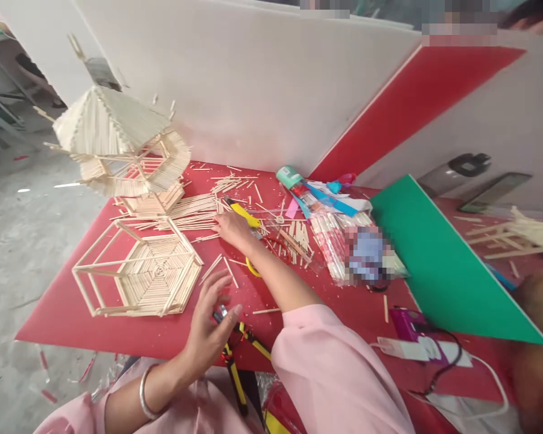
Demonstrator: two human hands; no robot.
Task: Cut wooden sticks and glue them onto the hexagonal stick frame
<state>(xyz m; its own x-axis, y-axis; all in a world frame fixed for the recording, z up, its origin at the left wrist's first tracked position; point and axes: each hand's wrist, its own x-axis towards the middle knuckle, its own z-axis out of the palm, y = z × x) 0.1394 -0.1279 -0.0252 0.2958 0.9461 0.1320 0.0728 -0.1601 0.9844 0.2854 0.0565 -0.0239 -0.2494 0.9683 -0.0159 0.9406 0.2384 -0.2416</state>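
Note:
My right hand [233, 230] reaches across the red table, its fingers closed at the ends of a loose pile of thin wooden sticks [192, 212]; exactly how many it grips is hidden. Beside it lies a yellow utility knife [242, 212]. With fingers spread and nothing in them, my left hand [210, 328] hovers near the front edge, over yellow-and-black pliers [235, 371]. To its left rests an octagonal stick frame [158, 274] with a patterned stick base. Behind that stands a stick pavilion model [113, 129] with a pointed roof.
Scissors with yellow-and-red handles [253, 267] lie by my right forearm. Packs of sticks [328, 241], a green-capped tube [292, 178] and blue strips sit farther right. A green board [452, 265] leans there, near a purple box [409, 325]. A white partition [235, 84] borders the back.

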